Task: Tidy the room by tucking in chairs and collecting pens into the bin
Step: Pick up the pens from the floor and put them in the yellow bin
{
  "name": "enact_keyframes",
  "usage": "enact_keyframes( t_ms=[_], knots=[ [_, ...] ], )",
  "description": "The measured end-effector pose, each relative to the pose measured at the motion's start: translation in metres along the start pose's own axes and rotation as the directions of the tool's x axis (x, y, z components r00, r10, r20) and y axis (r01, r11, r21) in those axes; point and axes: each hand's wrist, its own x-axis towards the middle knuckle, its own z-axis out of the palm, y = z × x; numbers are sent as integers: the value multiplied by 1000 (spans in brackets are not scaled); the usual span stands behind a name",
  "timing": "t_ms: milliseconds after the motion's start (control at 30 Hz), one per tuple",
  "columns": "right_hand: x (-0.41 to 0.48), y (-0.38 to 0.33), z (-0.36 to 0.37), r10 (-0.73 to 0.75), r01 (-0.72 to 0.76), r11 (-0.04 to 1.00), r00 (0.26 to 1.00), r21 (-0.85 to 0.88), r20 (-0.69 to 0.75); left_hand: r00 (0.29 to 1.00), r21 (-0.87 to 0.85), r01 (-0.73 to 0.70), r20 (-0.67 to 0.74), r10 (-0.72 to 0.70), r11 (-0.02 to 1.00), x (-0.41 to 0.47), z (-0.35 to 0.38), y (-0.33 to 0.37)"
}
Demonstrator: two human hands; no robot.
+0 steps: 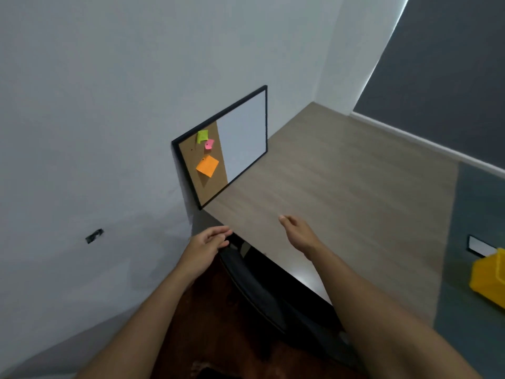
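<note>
The black chair (262, 294) is seen tucked against the near edge of the table (341, 192), its backrest just under that edge. The left hand (205, 247) is held beside the chair's top near the table's near-left corner, fingers loosely curled, gripping nothing. The right hand (297, 233) is held above the near edge, open and empty. A yellow bin (489, 280) is seen at the right edge. A framed pinboard (226, 149) is leaned against the wall at the left edge.

Matt wood-grain desk (341, 187); cork board (202, 165); seemingly leathery chair (259, 291).
</note>
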Motion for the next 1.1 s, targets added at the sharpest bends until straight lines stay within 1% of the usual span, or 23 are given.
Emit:
enact_keyframes(
  t_ms=[100, 233, 367, 467, 567, 767, 933, 1100],
  knots=[
    [-39, 36, -37, 7, -8, 1000, 1000, -10, -20, 1000, -16, -16, 18, 16, 1000, -19, 44, 2],
    [-91, 96, -84, 50, -51, 999, 997, -12, -66, 999, 19, -27, 46, 26, 999, -42, 102, 2],
    [-143, 146, -126, 76, -73, 997, 990, 32, -118, 994, 42, -50, 104, 45, 998, -63, 157, 2],
    [-185, 182, -151, 148, -141, 989, 976, 53, -158, 983, 62, -45, 183, 33, 997, -78, 200, 2],
    [-223, 215, -170, 186, -176, 982, 960, 69, -207, 963, 89, -53, 267, 28, 995, -91, 242, 1],
    [-285, 264, -186, 300, -260, 952, 895, 160, -331, 894, 207, -83, 448, -20, 975, -106, 306, -1],
    [-345, 291, -183, 406, -315, 910, 813, 271, -417, 802, 267, -128, 595, -59, 955, -122, 346, -3],
    [-410, 314, -158, 508, -355, 854, 725, 380, -465, 704, 319, -167, 701, -114, 933, -147, 379, -21]
  ],
)
